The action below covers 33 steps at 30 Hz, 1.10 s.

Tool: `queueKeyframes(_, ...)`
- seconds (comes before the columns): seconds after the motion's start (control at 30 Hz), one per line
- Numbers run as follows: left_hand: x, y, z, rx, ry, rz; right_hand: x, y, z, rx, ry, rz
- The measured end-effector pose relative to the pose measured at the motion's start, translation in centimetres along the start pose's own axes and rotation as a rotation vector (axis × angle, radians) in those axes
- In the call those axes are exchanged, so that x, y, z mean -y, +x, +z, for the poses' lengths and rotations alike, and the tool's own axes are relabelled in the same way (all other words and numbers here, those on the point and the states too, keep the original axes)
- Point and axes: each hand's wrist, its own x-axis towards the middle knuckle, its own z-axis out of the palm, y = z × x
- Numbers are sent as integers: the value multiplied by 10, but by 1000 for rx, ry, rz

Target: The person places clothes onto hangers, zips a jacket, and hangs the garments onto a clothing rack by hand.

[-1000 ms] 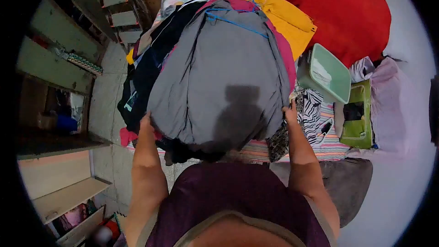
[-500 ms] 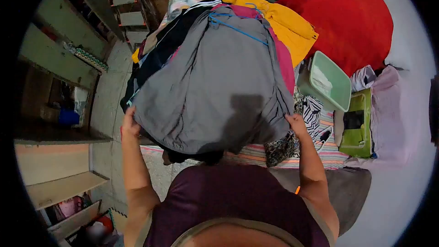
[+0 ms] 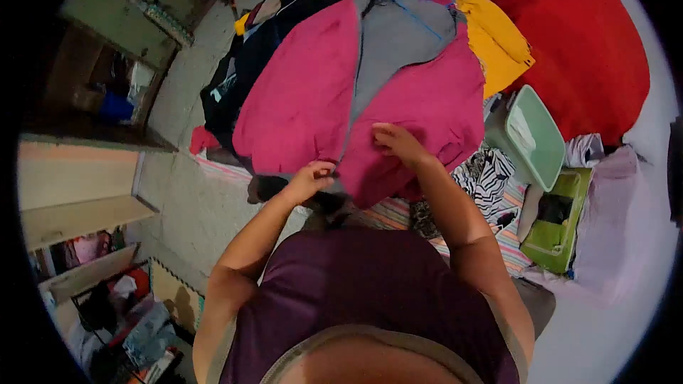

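Observation:
A pink jacket with a grey lining (image 3: 299, 92) lies spread on the pile of clothes, its two front panels folded inward over the grey. A blue hanger (image 3: 416, 11) shows at its collar. My left hand (image 3: 311, 179) is at the jacket's lower front edge, fingers pinched together near the zipper; what they grip is too small to make out. On the right front panel rests my right hand (image 3: 400, 144), with its fingers apart. Dark clothing (image 3: 265, 57) lies under the jacket's left side, and a yellow garment (image 3: 501, 35) beyond its right side.
A red cloth mound (image 3: 580, 43) is at the upper right. Below it stand a pale green tub (image 3: 548, 149) and a lime green container (image 3: 569, 224). Zebra-patterned fabric (image 3: 491, 174) lies beside the tub. Open shelves (image 3: 92, 220) line the left side.
The grey inside was spread wide, held at both lower sides. Both front panels are now folded inward, pink side up, and my hands have moved to the middle. The view has shifted.

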Motion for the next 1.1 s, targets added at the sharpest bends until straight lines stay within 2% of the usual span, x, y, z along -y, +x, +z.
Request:
queueKeyframes(0.1, 41, -8, 11, -296, -596, -485, -36, 12, 2, -16, 5, 47)
queueKeyframes(0.2, 86, -15, 12, -321, -914, -682, -52, 26, 6, 25, -90, -16)
queueKeyframes(0.27, 116, -16, 18, -408, -949, -745, -58, 30, 12, 20, -79, -41)
queueKeyframes(0.33, 117, -17, 23, -508, -942, -809, -63, 37, 17, 49, -182, -62)
queueKeyframes(0.37, 117, -18, 27, -621, -935, -800, -66, 40, 20, 63, -231, -73)
queueKeyframes(0.47, 149, -16, 29, -632, -1072, -640, -76, 54, 27, 100, -294, -104)
queueKeyframes(0.5, 154, -15, 33, -648, -1144, -562, -75, 56, 29, 61, -408, -223)
queueKeyframes(0.57, 166, -11, 32, -565, -1198, -608, -77, 59, 40, -16, -633, -461)
queueKeyframes(0.67, 178, -3, 33, -461, -1260, -629, -50, 47, 60, -145, -769, -719)
queueKeyframes(0.77, 166, -3, 38, -492, -1174, -657, -66, 63, 69, -10, -935, -516)
queueKeyframes(0.8, 161, -2, 41, -522, -1122, -670, -73, 67, 71, -14, -946, -559)
queueKeyframes(0.9, 159, -9, 49, -821, -889, -492, -89, 74, 78, -5, -936, -656)
queueKeyframes(0.97, 172, -15, 40, -737, -1026, -537, -92, 76, 82, 17, -885, -667)
queueKeyframes(1.07, 179, -18, 37, -634, -1159, -566, -77, 75, 88, 185, -1056, -455)
queueKeyframes(1.1, 178, -17, 39, -601, -1192, -571, -86, 79, 89, 145, -1023, -498)
